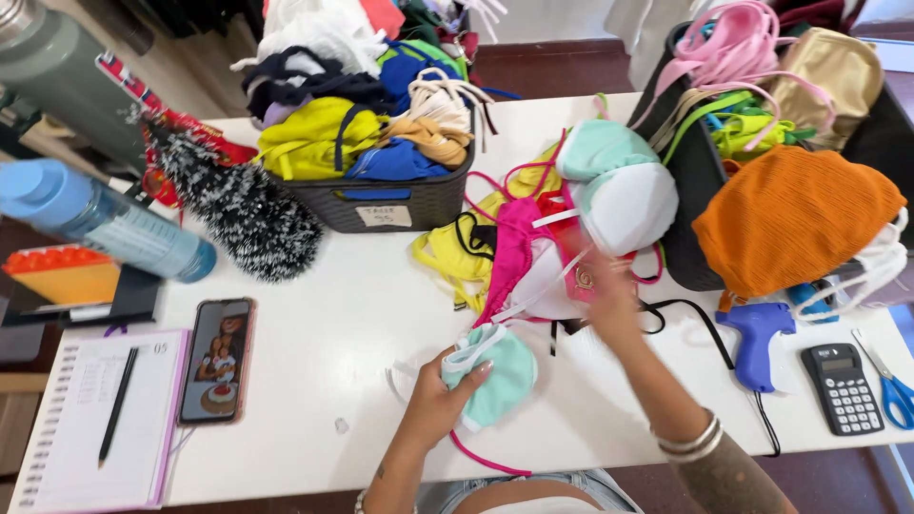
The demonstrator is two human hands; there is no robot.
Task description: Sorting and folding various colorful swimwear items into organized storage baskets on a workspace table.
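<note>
The left hand (pixel 433 395) is closed around a small mint-green padded fabric cup with white edging and thin straps (pixel 495 376), thumb over the near edge and fingers curled under the left side, holding it just above the white tabletop (pixel 333 314). A pink cord (pixel 486 462) trails from the piece below the wrist, toward the table's near edge.

The right hand (pixel 609 300) reaches forward and away from the left one into a loose pile of pink and white swimwear pieces (pixel 543 257). It is blurred, and I cannot tell whether its fingers have closed on anything; they seem to touch a pink strap with a small tag.

The mint cup looks very light and soft, and it crumples in the grip, so it should take a pinch anywhere. The foam body gives the firmest hold; the straps are thin and likely to slip or tangle with the neighbouring cords.

Just right of the right forearm lie a purple glue gun (pixel 757 338), a black calculator (pixel 843 385) and blue-handled scissors (pixel 890 385). Well to the left of the left hand a smartphone in a pink case (pixel 217 360) lies face up.
</note>
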